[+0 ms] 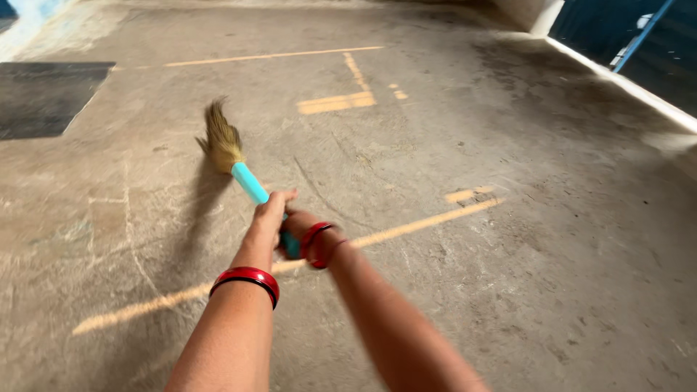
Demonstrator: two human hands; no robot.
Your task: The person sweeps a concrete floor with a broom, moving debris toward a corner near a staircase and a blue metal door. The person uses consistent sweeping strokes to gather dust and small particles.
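Note:
A short grass broom (221, 141) with a turquoise handle (250, 183) points away from me over the concrete floor, its straw head blurred. My left hand (273, 212) grips the handle higher up. Just behind it, my right hand (301, 231) is closed around the handle's lower end. Both wrists carry red bangles (247, 276). The broom's shadow falls on the floor below and to the left of the head.
The grey concrete floor (450, 276) has faded yellow painted lines (425, 221). A dark rectangular patch (43, 98) lies at the far left. At the upper right a raised white ledge (624, 83) edges a drop, with a blue pole beyond.

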